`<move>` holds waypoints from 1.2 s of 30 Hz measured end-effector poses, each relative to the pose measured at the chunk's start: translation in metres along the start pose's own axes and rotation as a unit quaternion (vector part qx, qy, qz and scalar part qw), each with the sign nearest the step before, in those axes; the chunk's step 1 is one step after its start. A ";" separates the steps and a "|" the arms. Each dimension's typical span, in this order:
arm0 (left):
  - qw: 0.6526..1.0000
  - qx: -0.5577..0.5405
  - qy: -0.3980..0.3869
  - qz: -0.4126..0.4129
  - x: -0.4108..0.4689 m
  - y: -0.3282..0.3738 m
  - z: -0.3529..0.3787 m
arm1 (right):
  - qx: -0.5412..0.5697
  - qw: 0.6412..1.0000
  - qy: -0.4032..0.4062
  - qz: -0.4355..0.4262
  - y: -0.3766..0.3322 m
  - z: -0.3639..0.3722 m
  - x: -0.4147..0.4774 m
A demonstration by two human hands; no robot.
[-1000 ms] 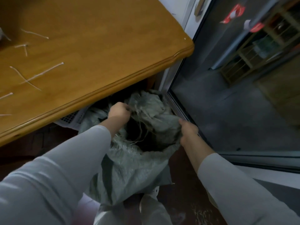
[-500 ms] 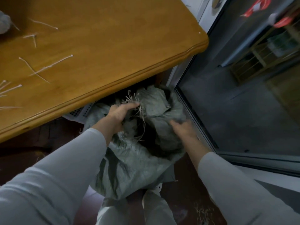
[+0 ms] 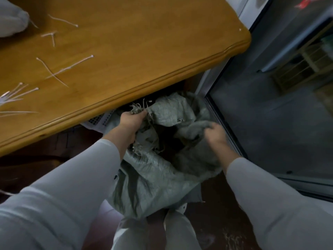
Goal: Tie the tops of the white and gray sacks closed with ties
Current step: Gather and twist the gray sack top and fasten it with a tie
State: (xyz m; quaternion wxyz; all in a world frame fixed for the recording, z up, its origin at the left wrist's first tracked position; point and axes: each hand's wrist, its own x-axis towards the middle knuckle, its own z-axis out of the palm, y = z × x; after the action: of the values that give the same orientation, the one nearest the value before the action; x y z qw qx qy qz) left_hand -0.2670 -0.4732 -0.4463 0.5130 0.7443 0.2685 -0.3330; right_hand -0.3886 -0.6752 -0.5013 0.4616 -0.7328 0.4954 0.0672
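A gray woven sack [image 3: 158,179] stands on the floor beside the table, its frayed mouth open and dark inside. My left hand [image 3: 132,120] grips the frayed far-left rim of the mouth. My right hand [image 3: 215,136], blurred by motion, clutches the right side of the rim. Several white ties [image 3: 64,69] lie scattered on the wooden table top. A white sack [image 3: 10,17] shows at the table's far left corner.
The wooden table [image 3: 144,51] overhangs the sack's far side. A white perforated basket [image 3: 100,120] sits under the table edge. A glass sliding door [image 3: 270,114] with a dark frame runs along the right. Dark floor lies below.
Both hands have gathered the sack's mouth: the left hand lifted the frayed rim toward the table, and the right hand moved up along the right side of the rim.
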 end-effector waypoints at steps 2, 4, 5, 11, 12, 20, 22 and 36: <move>0.999 0.043 0.008 0.021 0.001 -0.005 0.001 | 0.323 0.939 0.030 0.114 0.000 -0.031 0.001; 0.986 0.159 0.018 0.048 -0.001 -0.008 0.004 | 0.473 0.866 0.010 0.165 0.003 -0.062 -0.003; 0.972 0.227 0.026 0.057 -0.001 -0.010 0.005 | 0.500 0.850 0.005 0.164 0.004 -0.076 -0.004; 0.815 0.552 0.078 0.160 -0.044 0.002 0.049 | 0.512 0.847 -0.103 0.097 -0.002 -0.120 -0.028; 0.811 0.522 0.060 0.257 -0.049 0.002 0.061 | 0.510 0.849 -0.105 0.094 -0.002 -0.121 -0.028; 0.780 0.454 -0.318 0.289 -0.078 -0.038 0.158 | 0.551 0.826 -0.108 0.039 -0.007 -0.157 -0.020; 0.744 0.515 -0.295 0.307 -0.082 -0.045 0.168 | 0.551 0.826 -0.115 0.036 -0.006 -0.164 -0.019; 0.684 0.528 -0.046 0.501 -0.084 0.002 0.166 | 0.437 0.891 -0.118 0.016 0.008 -0.176 -0.024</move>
State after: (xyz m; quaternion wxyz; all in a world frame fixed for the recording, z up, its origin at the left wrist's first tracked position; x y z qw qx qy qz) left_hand -0.3555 -0.6351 -0.4217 0.1373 0.8992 -0.3887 -0.1469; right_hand -0.4698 -0.7910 -0.3937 0.7893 -0.4354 0.4284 -0.0629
